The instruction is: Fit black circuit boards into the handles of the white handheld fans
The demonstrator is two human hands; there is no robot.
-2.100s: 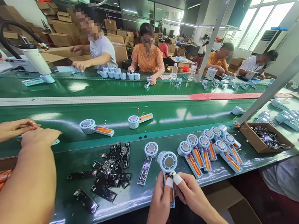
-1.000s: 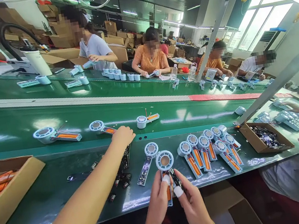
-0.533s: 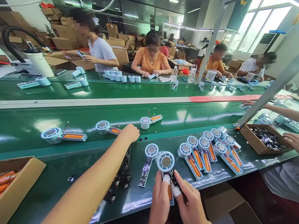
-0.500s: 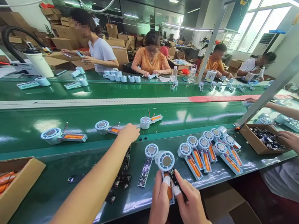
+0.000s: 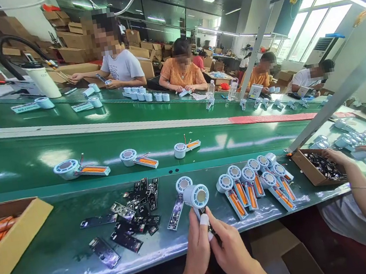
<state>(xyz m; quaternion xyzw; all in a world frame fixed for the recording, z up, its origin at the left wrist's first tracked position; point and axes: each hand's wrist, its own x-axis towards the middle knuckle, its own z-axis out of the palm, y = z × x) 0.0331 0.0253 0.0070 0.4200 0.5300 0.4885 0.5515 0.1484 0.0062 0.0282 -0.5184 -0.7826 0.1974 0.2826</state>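
Note:
Near the table's front edge I hold a light-blue handheld fan (image 5: 196, 196), its round head up and its handle toward me. My left hand (image 5: 197, 241) is wrapped around the handle from the left, with a white cover on its thumb. My right hand (image 5: 228, 241) closes on the same handle from the right, its thumb also covered in white. A dark circuit board shows slightly between the thumbs; the fingers hide most of it. Touching or just behind the held fan is another fan (image 5: 184, 184) with a circuit board (image 5: 175, 212) along its handle.
Loose circuit boards (image 5: 126, 243) lie left of my hands. Several open-handled fans (image 5: 249, 175) with orange batteries are grouped at right. A carton of orange batteries (image 5: 39, 220) stands left. Three fans (image 5: 66, 169) sit on the green belt. A co-worker's hand (image 5: 337, 159) reaches into a carton (image 5: 305, 177).
Another person's arm that stretched across the left side is gone, uncovering the circuit boards. My hands have closed in on the fan's handle, and its head has tilted. The right-hand co-worker's arms have moved.

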